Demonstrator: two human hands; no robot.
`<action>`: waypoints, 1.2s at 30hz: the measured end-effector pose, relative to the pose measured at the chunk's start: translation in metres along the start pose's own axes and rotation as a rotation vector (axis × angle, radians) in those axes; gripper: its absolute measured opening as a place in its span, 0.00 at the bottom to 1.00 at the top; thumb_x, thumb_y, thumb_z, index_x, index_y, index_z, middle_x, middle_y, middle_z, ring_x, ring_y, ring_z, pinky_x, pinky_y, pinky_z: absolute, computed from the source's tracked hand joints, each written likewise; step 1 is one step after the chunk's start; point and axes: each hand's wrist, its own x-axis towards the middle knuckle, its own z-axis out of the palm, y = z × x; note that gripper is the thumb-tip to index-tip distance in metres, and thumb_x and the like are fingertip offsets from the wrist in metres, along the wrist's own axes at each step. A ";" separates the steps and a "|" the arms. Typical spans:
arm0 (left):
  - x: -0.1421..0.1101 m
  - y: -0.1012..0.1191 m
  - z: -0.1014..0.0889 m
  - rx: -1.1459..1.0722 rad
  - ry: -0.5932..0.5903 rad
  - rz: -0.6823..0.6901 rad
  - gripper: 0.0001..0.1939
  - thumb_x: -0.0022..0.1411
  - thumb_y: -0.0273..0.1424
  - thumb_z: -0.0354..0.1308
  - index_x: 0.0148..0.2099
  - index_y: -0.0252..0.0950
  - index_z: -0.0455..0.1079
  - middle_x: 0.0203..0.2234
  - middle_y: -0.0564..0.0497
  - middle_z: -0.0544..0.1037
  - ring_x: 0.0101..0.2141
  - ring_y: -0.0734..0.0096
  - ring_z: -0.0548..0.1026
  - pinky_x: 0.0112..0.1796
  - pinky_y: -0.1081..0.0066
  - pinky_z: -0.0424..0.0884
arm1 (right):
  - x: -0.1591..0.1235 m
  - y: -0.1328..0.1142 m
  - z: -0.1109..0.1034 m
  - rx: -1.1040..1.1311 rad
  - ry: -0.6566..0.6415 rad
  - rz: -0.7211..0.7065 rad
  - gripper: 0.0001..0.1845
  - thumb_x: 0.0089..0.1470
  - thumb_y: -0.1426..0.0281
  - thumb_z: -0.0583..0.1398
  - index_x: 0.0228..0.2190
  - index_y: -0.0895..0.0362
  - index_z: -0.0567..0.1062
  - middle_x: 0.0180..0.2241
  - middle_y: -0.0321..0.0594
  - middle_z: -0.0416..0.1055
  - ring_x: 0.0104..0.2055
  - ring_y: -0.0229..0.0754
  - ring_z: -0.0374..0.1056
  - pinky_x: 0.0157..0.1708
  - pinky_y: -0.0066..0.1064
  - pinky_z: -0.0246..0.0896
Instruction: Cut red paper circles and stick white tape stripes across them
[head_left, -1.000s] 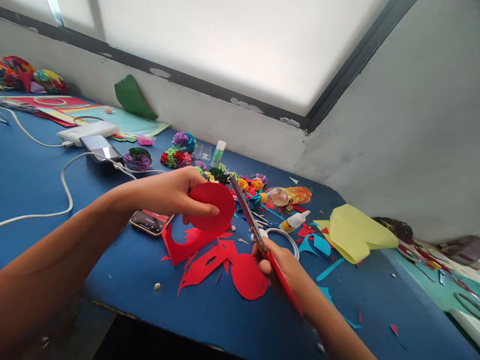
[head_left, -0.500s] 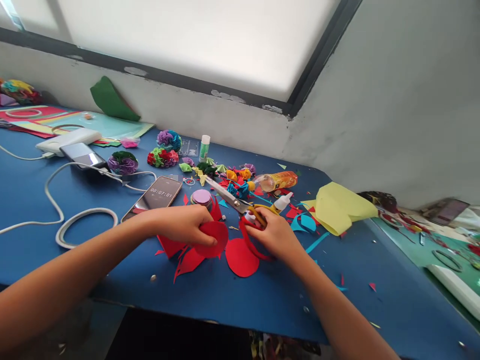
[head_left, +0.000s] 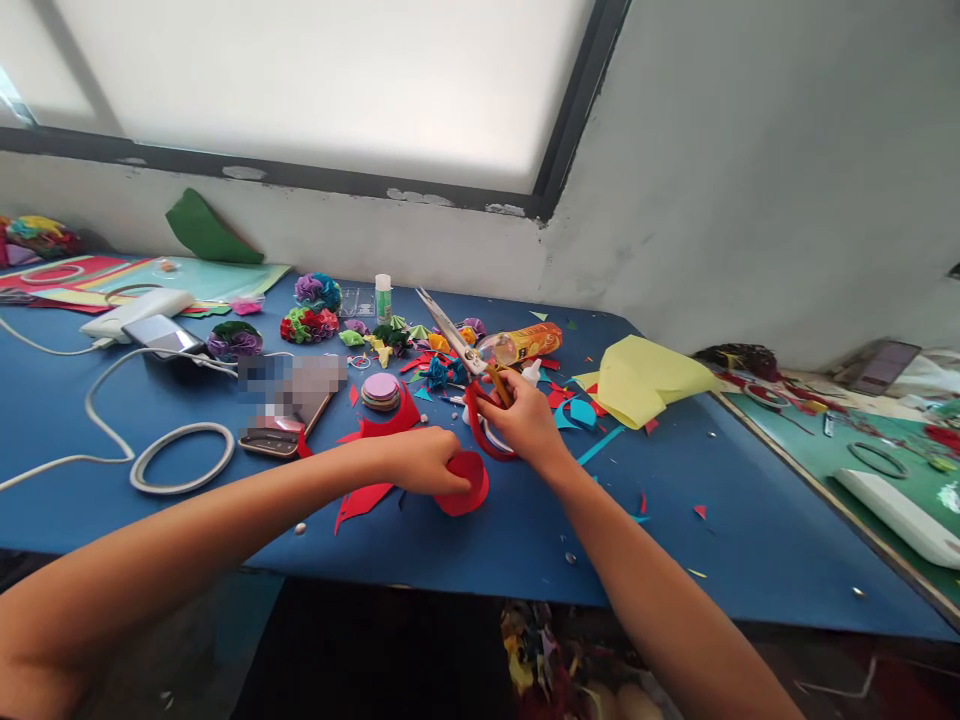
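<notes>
My left hand (head_left: 429, 460) pinches a red paper circle (head_left: 471, 490) between thumb and fingers, low over the blue table. The red circle lying on the table is hidden beneath it. In my right hand (head_left: 521, 415) is a pair of scissors (head_left: 459, 342) with yellow handles, blades pointing up and away to the left. A curved red strip (head_left: 477, 425) hangs beside that hand's fingers. Red paper offcuts (head_left: 366, 502) lie under and left of my left wrist. A stack of round paper pieces (head_left: 381, 390), lilac on top, stands behind my left hand.
Behind the hands are a glue stick (head_left: 383, 298), an orange-labelled bottle (head_left: 532, 342) and several paper flowers (head_left: 309, 325). A phone (head_left: 289, 425), a coiled white cable (head_left: 184, 458) and a power bank (head_left: 139, 312) lie left. Yellow sheets (head_left: 645, 385) lie right, among scraps.
My left hand has moved right with its red circle, now over the circle on the table. My right hand has lifted the scissors slightly, blades tipped more upward. The view has shifted.
</notes>
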 end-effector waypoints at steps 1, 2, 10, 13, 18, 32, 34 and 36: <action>0.003 0.002 0.001 0.042 0.010 -0.003 0.15 0.53 0.42 0.53 0.24 0.36 0.63 0.20 0.49 0.70 0.22 0.66 0.70 0.21 0.69 0.59 | 0.000 0.000 0.000 0.007 0.006 -0.005 0.18 0.45 0.55 0.62 0.32 0.56 0.70 0.21 0.31 0.63 0.24 0.39 0.60 0.25 0.29 0.54; 0.005 0.003 0.002 0.084 0.026 -0.009 0.15 0.52 0.43 0.54 0.26 0.36 0.66 0.22 0.47 0.71 0.24 0.62 0.72 0.23 0.68 0.61 | 0.001 -0.001 0.000 0.012 0.013 -0.011 0.19 0.45 0.54 0.62 0.32 0.56 0.70 0.21 0.31 0.63 0.24 0.39 0.60 0.25 0.29 0.54; 0.003 0.010 0.005 0.197 0.089 0.039 0.32 0.52 0.49 0.56 0.52 0.31 0.64 0.48 0.37 0.72 0.47 0.48 0.72 0.44 0.59 0.67 | 0.004 0.000 -0.004 0.048 0.055 -0.044 0.20 0.44 0.53 0.63 0.31 0.56 0.70 0.22 0.33 0.65 0.25 0.39 0.60 0.25 0.29 0.54; 0.000 0.016 0.004 0.187 0.043 0.064 0.28 0.51 0.44 0.58 0.51 0.32 0.66 0.46 0.38 0.73 0.46 0.50 0.72 0.44 0.62 0.68 | 0.004 0.001 -0.003 0.059 0.063 -0.044 0.21 0.44 0.53 0.63 0.32 0.57 0.71 0.23 0.33 0.66 0.25 0.39 0.61 0.25 0.29 0.54; 0.001 0.027 0.008 0.159 0.004 0.062 0.23 0.52 0.36 0.57 0.49 0.30 0.68 0.43 0.38 0.73 0.39 0.53 0.75 0.37 0.63 0.70 | 0.006 0.004 -0.001 0.057 0.066 -0.040 0.20 0.43 0.53 0.63 0.31 0.56 0.71 0.23 0.33 0.66 0.25 0.40 0.61 0.25 0.29 0.54; -0.045 -0.038 0.020 0.058 0.283 -0.224 0.31 0.56 0.43 0.59 0.57 0.31 0.62 0.58 0.33 0.63 0.57 0.46 0.63 0.55 0.53 0.60 | 0.008 0.004 -0.003 0.108 0.092 -0.021 0.22 0.44 0.51 0.61 0.32 0.56 0.71 0.21 0.31 0.62 0.25 0.40 0.60 0.25 0.29 0.53; -0.048 -0.045 0.024 0.028 0.305 -0.238 0.29 0.58 0.42 0.57 0.57 0.32 0.62 0.58 0.35 0.63 0.56 0.49 0.64 0.55 0.56 0.61 | 0.008 0.004 -0.003 0.108 0.093 -0.023 0.21 0.45 0.51 0.62 0.31 0.56 0.71 0.21 0.31 0.62 0.25 0.40 0.60 0.25 0.29 0.52; -0.047 -0.050 0.027 0.005 0.341 -0.237 0.28 0.59 0.41 0.56 0.58 0.34 0.61 0.57 0.37 0.65 0.56 0.51 0.65 0.55 0.57 0.61 | 0.008 0.004 -0.002 0.107 0.092 -0.024 0.21 0.45 0.51 0.62 0.31 0.56 0.71 0.21 0.32 0.62 0.25 0.40 0.60 0.25 0.29 0.52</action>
